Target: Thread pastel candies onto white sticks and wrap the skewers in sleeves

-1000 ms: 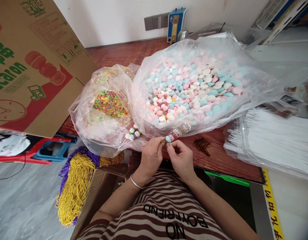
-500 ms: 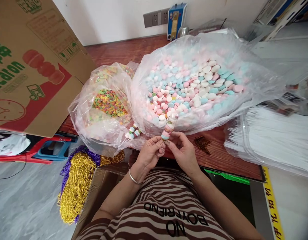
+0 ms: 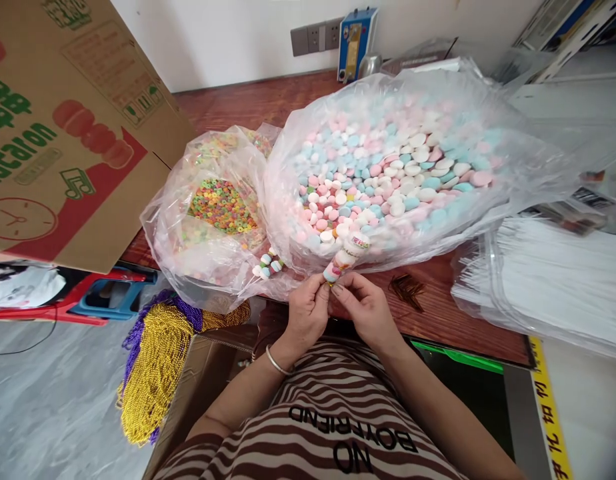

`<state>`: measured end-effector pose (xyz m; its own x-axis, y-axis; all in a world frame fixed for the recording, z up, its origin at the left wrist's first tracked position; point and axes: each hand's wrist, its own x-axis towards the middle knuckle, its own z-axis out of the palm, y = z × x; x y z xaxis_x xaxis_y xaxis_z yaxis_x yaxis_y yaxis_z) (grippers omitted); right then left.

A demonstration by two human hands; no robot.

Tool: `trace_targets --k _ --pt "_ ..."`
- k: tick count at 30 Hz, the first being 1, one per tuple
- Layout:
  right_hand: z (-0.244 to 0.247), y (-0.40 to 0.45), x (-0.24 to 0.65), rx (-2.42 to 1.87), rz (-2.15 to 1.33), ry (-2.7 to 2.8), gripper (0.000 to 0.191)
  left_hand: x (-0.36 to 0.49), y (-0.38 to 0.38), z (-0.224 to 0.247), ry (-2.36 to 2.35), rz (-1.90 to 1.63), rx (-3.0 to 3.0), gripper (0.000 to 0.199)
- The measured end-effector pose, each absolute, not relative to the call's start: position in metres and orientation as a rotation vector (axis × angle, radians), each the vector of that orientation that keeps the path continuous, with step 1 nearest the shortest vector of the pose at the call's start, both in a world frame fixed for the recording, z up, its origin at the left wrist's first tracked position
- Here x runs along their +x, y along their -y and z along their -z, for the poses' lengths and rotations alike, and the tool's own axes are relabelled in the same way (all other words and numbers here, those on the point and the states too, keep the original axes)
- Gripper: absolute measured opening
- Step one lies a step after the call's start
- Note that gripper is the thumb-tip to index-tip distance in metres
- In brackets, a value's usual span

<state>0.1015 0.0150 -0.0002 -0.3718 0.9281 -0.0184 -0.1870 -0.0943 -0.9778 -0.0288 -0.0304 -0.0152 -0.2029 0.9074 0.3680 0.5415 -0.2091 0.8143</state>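
Note:
A clear-wrapped stack of marshmallow candy (image 3: 339,262) stands tilted upright above my hands, over the front edge of the table. My left hand (image 3: 308,310) is closed around the gathered lower end of its wrapper. At that same end, a bit of gold twist tie (image 3: 331,284) shows between the hands. The fingertips of my right hand (image 3: 365,303) pinch at this tie; its ends are mostly hidden. More gold-brown twist ties (image 3: 407,291) lie loose on the table to the right. Left of the hands sits a small cluster of candies (image 3: 269,265).
A large plastic bag of pastel candies (image 3: 398,180) spreads behind my hands, beside a bag of colourful ring candies (image 3: 223,207). White sticks (image 3: 553,273) in plastic lie right. A cardboard box (image 3: 88,147) stands left; gold and purple bead strings (image 3: 158,360) hang below.
The candy stack has tipped further to the right. My left hand has turned, its fingers now wrapped closer round the wrapper end. My right hand stays pinched at the base.

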Motion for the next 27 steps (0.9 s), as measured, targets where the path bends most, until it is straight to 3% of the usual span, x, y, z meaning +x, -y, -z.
trace_targets --k 3,6,10,12,14,16,19,22,27 --pt "0.002 -0.022 0.104 -0.822 -2.048 0.954 0.042 -0.035 0.024 0.019 -1.49 -1.467 1.902 0.03" --pt "-0.004 -0.026 0.114 -0.807 -2.053 1.044 0.035 -0.046 0.022 0.013 -1.462 -1.444 2.259 0.035" --pt "-0.028 -0.03 0.13 -0.764 -1.271 1.519 0.016 -0.058 0.043 -0.017 -1.749 -1.646 1.849 0.027" --pt "-0.043 -0.031 0.136 -0.706 -0.799 1.703 0.009 -0.06 0.059 -0.034 -1.512 -1.55 1.401 0.025" --pt "-0.056 -0.029 0.139 -0.592 -0.477 1.866 0.016 -0.058 0.068 -0.048 -1.061 -1.103 1.078 0.054" --pt "-0.063 -0.022 0.138 -0.397 -0.377 2.04 0.017 -0.054 0.068 -0.058 -0.787 -0.924 0.822 0.081" --pt "-0.059 -0.009 0.129 -0.188 -0.533 2.26 0.011 -0.054 0.061 -0.069 -0.737 -1.213 0.598 0.091" --pt "-0.045 -0.007 0.12 -0.329 -0.88 2.288 0.018 -0.061 0.062 -0.072 -0.709 -1.41 0.667 0.093" --pt "-0.054 -0.024 0.119 -0.602 -1.149 1.997 0.014 -0.06 0.055 -0.045 -0.786 -1.072 0.954 0.099"
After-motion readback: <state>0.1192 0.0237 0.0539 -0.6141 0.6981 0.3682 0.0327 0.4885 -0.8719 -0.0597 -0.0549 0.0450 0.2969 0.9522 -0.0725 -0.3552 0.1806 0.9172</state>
